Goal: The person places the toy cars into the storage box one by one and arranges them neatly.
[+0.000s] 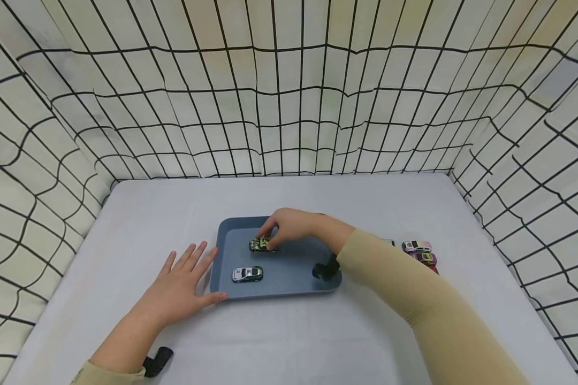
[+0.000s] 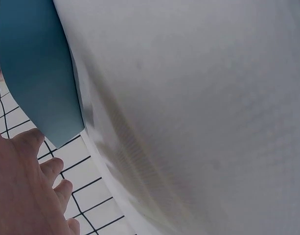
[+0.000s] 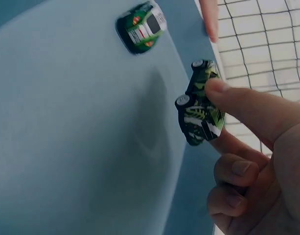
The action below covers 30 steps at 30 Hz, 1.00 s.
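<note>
A black and green patterned toy car [image 1: 260,245] is pinched between the thumb and fingers of my right hand [image 1: 291,224], over the back left part of the blue-grey tray [image 1: 289,289]. In the right wrist view the toy car [image 3: 201,105] appears lifted off the tray floor, with its wheels showing. A silver and green toy car [image 1: 247,274] sits in the tray's front left. My left hand [image 1: 183,283] lies with spread fingers at the tray's left edge, its thumb by the front left corner. The left wrist view shows the tray's outer wall [image 2: 37,63] beside those fingers.
Several toy cars stand to the right of the tray, among them a white one [image 1: 416,246] and a purple one [image 1: 425,258]; my right sleeve [image 1: 390,278] partly covers that group. Black-lined white curtains [image 1: 289,107] surround the white table [image 1: 289,337].
</note>
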### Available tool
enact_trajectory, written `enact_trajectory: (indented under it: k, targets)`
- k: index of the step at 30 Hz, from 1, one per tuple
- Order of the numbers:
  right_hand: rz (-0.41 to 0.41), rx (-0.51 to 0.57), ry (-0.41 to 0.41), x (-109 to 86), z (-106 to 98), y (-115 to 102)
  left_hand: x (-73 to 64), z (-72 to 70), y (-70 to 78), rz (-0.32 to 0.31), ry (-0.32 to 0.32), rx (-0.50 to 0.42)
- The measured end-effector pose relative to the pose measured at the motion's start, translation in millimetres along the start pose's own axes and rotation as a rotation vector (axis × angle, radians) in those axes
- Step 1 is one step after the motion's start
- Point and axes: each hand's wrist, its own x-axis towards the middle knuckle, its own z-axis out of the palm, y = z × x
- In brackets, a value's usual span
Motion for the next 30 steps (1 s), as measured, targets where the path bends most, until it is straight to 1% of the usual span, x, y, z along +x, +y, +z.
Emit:
enact_trajectory:
  k: [7,15,20,30]
  targets:
    - [0.018,-0.047,-0.012,18.0,15.0,-8.1,-0.8,-0.2,-0.1,0.002,0.008,0.009]
    - [0.034,-0.08,-0.02,30.6,26.9,-14.9,-1.2,-2.0,1.6,0.007,0.016,0.011]
    - [0.036,-0.109,-0.009,32.5,29.7,-17.1,-0.9,-3.7,3.7,0.01,0.029,0.015]
    - [0.028,-0.089,-0.007,31.3,29.0,-15.9,-1.1,-3.3,2.2,0.013,0.023,0.009]
